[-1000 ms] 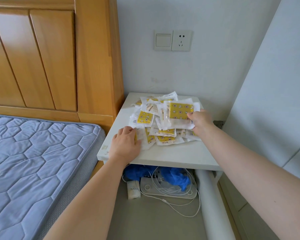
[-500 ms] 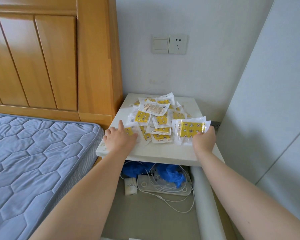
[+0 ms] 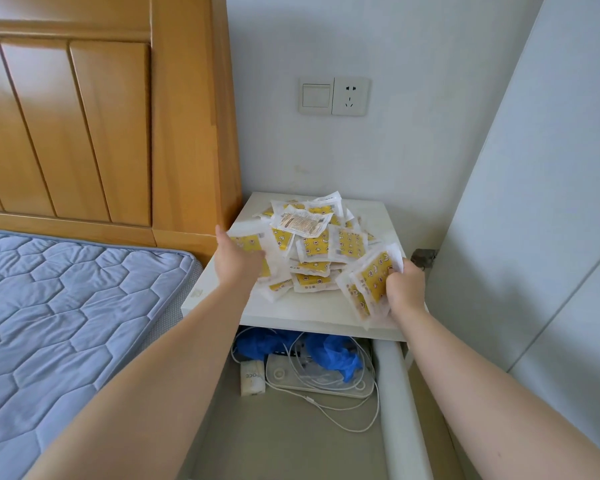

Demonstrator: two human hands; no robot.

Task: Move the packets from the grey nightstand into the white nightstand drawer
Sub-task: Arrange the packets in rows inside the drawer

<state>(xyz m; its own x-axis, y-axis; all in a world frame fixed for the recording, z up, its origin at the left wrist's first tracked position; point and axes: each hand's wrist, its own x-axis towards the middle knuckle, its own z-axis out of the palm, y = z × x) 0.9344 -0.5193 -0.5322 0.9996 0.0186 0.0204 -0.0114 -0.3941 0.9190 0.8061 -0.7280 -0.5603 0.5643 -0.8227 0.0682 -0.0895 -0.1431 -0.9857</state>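
Several white packets with yellow printed faces lie in a loose pile [image 3: 319, 244] on the pale nightstand top [image 3: 309, 310] in the corner beside the bed. My right hand [image 3: 404, 289] grips a small bunch of these packets [image 3: 371, 282], tilted, above the top's front right corner. At the pile's left edge, my left hand [image 3: 238, 263] is raised with its thumb up and holds a blurred packet [image 3: 248, 241]. Its fingers are hidden behind the hand. No drawer is in view.
The wooden headboard [image 3: 187, 133] and blue quilted mattress [image 3: 66, 306] stand to the left. Under the nightstand lie a blue bag [image 3: 336, 355], a white power strip with cables [image 3: 319, 379] and a white tube [image 3: 399, 403]. A pale wall panel [image 3: 534, 202] closes the right side.
My right hand pulled its bunch of packets off the pile toward the front right corner and tilted it. My left hand, which lay flat at the pile's left edge, lifted with a packet.
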